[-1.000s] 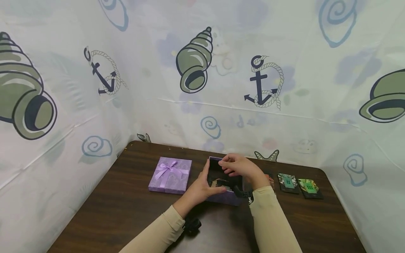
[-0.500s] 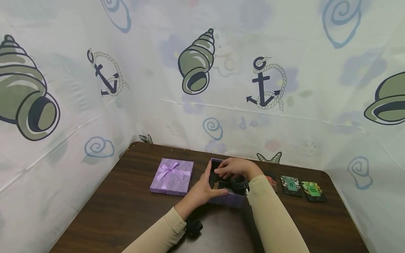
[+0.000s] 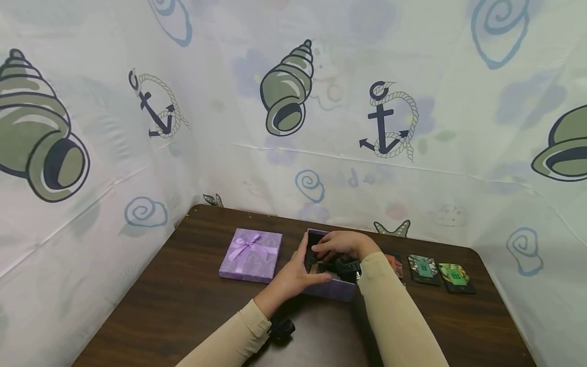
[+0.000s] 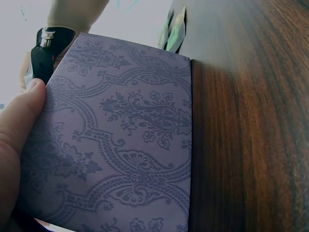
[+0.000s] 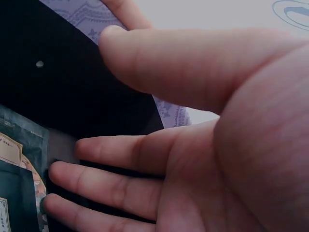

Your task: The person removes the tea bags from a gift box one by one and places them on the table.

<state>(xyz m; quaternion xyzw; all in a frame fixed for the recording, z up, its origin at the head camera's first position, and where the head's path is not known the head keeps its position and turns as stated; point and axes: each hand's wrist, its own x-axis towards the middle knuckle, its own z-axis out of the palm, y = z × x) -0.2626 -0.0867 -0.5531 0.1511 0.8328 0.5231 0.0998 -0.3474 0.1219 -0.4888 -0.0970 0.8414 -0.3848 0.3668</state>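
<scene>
A purple patterned gift box (image 3: 329, 291) with a black inside stands without its lid on the table. My left hand (image 3: 292, 275) holds it at the left side, the thumb along the near rim, as the left wrist view also shows with the thumb (image 4: 21, 118) at the rim. Inside the box is my right hand (image 3: 345, 244), its thumb apart from its nearly straight fingers. In the right wrist view those fingertips (image 5: 54, 170) reach right to the edge of dark green packets (image 5: 29, 133) with printed labels, which lie in the box. Nothing shows in the right hand's grasp.
The purple lid (image 3: 251, 255) with a ribbon bow lies left of the box. To the right lie flat printed packets: a red one (image 3: 395, 265) partly behind the right arm, a white-and-green one (image 3: 423, 269) and a yellow-green one (image 3: 456, 278). Patterned cloth (image 3: 220, 127) hangs behind the table.
My right hand has gone down from above the box into it and settled there. The left hand keeps its hold on the box. The head view has shifted slightly.
</scene>
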